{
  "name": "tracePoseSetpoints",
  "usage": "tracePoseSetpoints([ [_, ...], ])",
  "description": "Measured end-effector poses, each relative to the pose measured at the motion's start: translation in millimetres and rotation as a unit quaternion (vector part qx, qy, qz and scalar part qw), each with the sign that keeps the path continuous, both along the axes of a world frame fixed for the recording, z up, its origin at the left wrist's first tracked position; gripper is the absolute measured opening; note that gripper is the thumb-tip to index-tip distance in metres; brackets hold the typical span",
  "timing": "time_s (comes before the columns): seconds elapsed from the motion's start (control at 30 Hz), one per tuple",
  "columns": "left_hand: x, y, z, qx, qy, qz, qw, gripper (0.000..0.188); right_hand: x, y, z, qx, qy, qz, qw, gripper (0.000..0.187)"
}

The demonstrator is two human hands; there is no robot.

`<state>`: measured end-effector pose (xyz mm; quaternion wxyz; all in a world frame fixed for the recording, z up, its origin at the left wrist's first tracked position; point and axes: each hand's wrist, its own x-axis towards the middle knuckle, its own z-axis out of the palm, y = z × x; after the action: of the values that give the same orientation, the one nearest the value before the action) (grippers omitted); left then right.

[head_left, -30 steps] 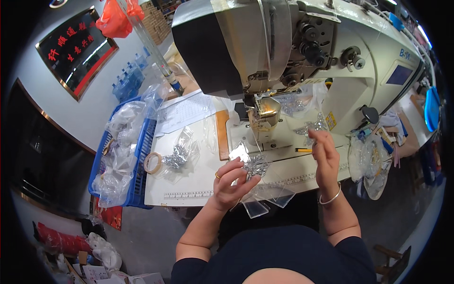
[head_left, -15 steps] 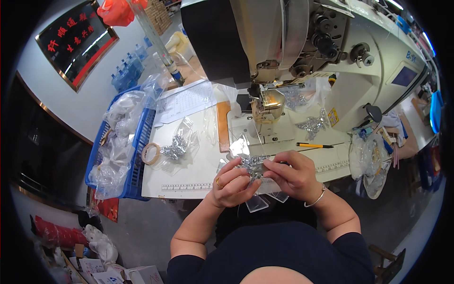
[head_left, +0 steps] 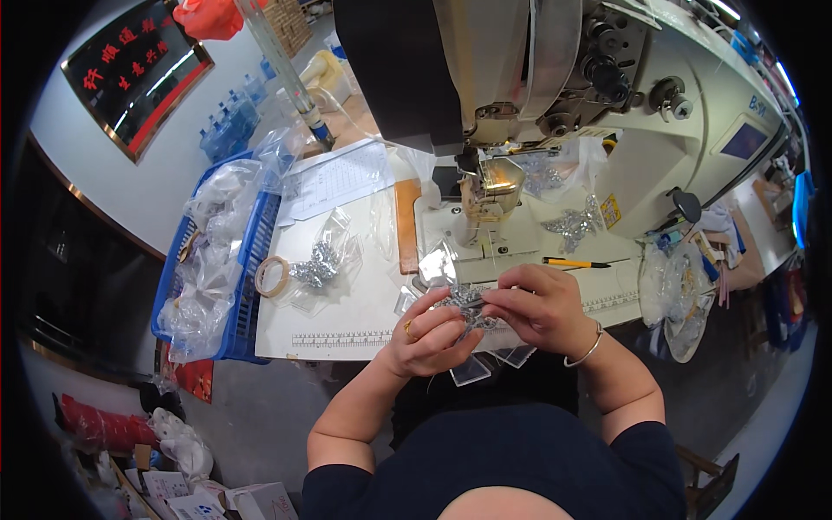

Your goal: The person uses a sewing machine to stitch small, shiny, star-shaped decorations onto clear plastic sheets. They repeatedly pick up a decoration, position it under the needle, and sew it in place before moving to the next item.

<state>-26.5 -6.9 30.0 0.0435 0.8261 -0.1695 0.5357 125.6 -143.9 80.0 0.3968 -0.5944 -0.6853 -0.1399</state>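
My left hand point(head_left: 433, 338) has its fingers curled around a silver glittery piece point(head_left: 470, 296) backed with clear plastic. The fingertips and thumb of my right hand point(head_left: 544, 310) are pinched together at the right edge of that piece; a small greyish sliver shows at the fingertips, too small to name. Clear stiff plastic flaps point(head_left: 471, 371) stick out below the hands, and a shiny clear sheet point(head_left: 438, 267) rises above them. Just beyond the hands stands the head of a sewing machine point(head_left: 496, 195). Part of the glittery piece is hidden by my fingers.
A blue basket point(head_left: 246, 299) of clear plastic bags stands left. On the white table lie a tape roll point(head_left: 272, 276), a bagged silver piece point(head_left: 317, 265), papers point(head_left: 338, 184), and a brown strip point(head_left: 407, 227). To the right are a yellow pen point(head_left: 575, 263) and another glittery piece point(head_left: 572, 227).
My right hand has risen slightly and tilted, its wrist shifting a little right. My left hand keeps its hold. The whole view has shifted slightly.
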Motion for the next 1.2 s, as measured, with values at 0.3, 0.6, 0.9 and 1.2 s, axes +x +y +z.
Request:
tracePoseSetpoints([
  [0.3, -0.2, -5.5, 11.5, -0.550, 0.148, -0.066, 0.820, 0.030, 8.3, -8.5, -9.4, 0.026, 0.395, 0.087, 0.914, 0.025],
  [0.6, 0.0, -12.5, 19.6, -0.761, 0.253, -0.242, 0.546, 0.031, 0.2, 1.4, -1.2, -0.013, 0.214, 0.021, 0.977, 0.041],
  [0.9, -2.3, -13.6, 3.2, -0.770, 0.243, -0.259, 0.530, 0.032, -2.5, 5.4, -13.1, -0.122, 0.242, 0.019, 0.962, 0.033],
  [1.2, -1.7, -9.1, -6.7, -0.830, 0.224, -0.291, 0.420, 0.030, -0.8, 2.4, -20.8, -0.020, 0.072, 0.055, 0.996, 0.031],
])
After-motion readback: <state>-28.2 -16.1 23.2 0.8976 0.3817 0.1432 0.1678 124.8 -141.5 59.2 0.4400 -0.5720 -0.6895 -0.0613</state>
